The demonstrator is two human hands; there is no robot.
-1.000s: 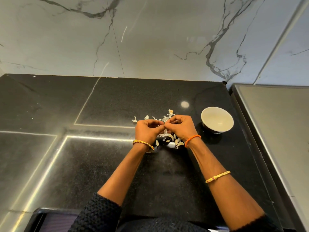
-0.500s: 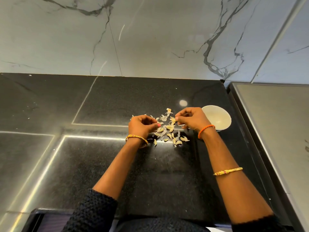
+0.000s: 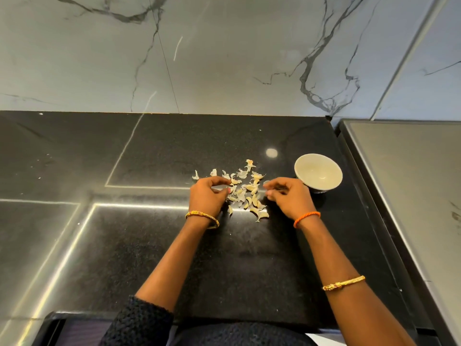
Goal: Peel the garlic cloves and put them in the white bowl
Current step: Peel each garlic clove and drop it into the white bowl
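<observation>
Garlic cloves and papery peels (image 3: 247, 194) lie in a loose pile on the black counter (image 3: 149, 245). My left hand (image 3: 205, 196) is at the pile's left edge with its fingers curled. Its index tip touches a clove, and its thumb is a little apart below it. My right hand (image 3: 287, 198) hovers at the pile's right edge, fingers curled inward. Whether it holds anything is hidden. The white bowl (image 3: 299, 168) stands just right of my right hand, and its inside looks bare.
A marble wall (image 3: 224, 58) rises behind the counter. A grey raised surface (image 3: 411, 196) borders the counter on the right, close to the bowl. The counter's near edge is at my body.
My hands have parted from a joined grip over the pile. The right hand went toward the bowl's rim, then drew back a little toward me. The left stays at the pile's left side.
</observation>
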